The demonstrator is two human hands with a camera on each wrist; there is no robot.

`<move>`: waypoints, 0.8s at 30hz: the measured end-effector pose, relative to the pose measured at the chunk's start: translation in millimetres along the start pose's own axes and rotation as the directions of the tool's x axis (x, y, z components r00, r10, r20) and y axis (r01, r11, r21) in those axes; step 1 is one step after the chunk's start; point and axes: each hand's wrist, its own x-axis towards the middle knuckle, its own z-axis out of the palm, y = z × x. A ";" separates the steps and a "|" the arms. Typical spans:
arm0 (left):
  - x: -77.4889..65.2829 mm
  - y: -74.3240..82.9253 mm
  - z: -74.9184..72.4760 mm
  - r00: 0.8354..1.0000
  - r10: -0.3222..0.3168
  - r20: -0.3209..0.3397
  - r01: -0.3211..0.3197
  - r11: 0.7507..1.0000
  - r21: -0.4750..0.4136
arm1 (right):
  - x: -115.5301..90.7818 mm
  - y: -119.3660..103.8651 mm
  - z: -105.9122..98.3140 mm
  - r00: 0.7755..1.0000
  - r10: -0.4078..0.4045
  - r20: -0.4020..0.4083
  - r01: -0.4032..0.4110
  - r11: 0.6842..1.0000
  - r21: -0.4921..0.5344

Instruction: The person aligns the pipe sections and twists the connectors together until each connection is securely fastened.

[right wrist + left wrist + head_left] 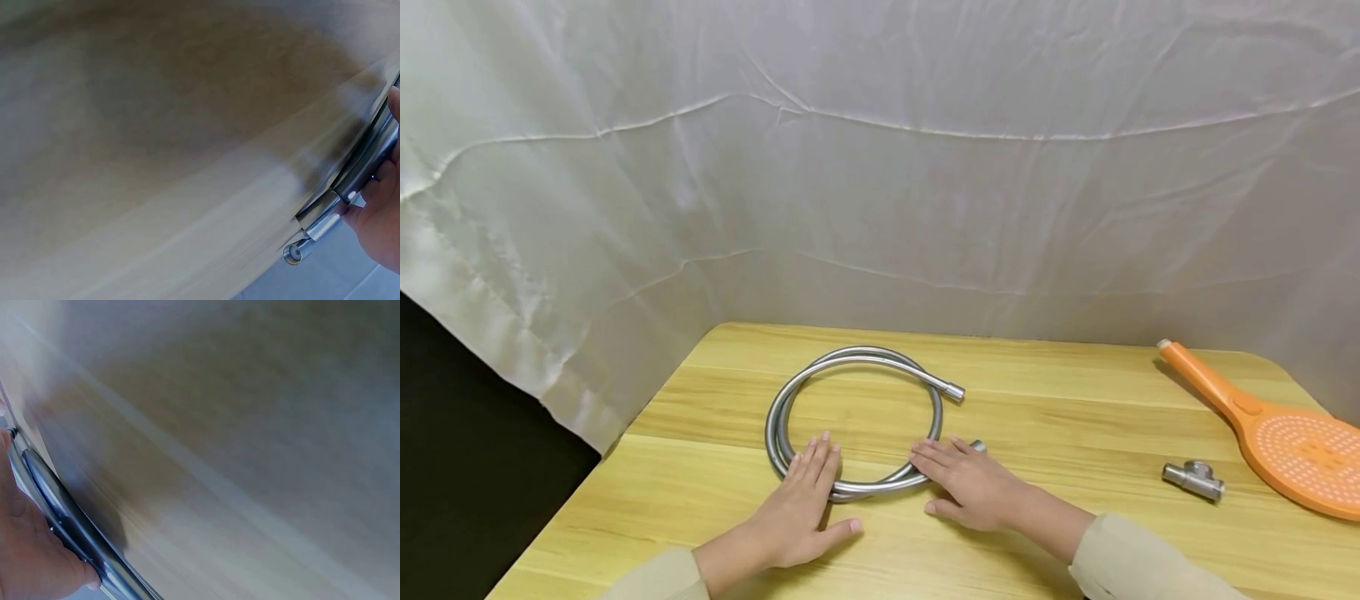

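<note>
A pale yellow, wood-grained table [647,500] fills the lower part of the frame. On it, at lower centre, lies a coil of silvery, flexible metal hose [872,487]; the step in hand appears to be steadying that coil flat, and the next move likely calls for even pressure so the loops do not spring apart. A flat, orange plastic shower head [1300,450] lies at the right edge, well apart from both hands.

The person's left hand [801,517] lies across the coil's lower left, its straight fingers close together and thumb spread away. The right hand [973,487] rests over the lower right, fingers extended, thumb apart; neither pinches anything. A small, silvery metal T-shaped fitting [1195,479] sits at lower right, and a shiny end connector [953,392] points rightward from the coil's upper right.
</note>
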 end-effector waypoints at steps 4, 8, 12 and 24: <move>1.1 1.2 1.0 1.000 0.011 0.003 -0.011 1.000 0.006 | -2.8 1.1 -0.1 1.000 0.004 0.005 -0.004 1.000 0.003; 2.8 3.4 1.4 1.000 0.025 0.000 -0.025 1.000 0.012 | -6.5 2.4 -1.2 1.000 0.010 0.011 -0.010 1.000 0.012; 4.6 5.8 2.6 0.999 0.033 0.004 -0.033 0.999 0.016 | -10.9 4.2 -1.1 1.000 0.007 0.005 -0.007 1.000 0.010; 12.0 13.3 4.4 0.998 0.048 0.047 -0.049 0.999 0.002 | -22.0 10.2 -0.8 1.000 0.025 0.001 -0.025 0.999 0.021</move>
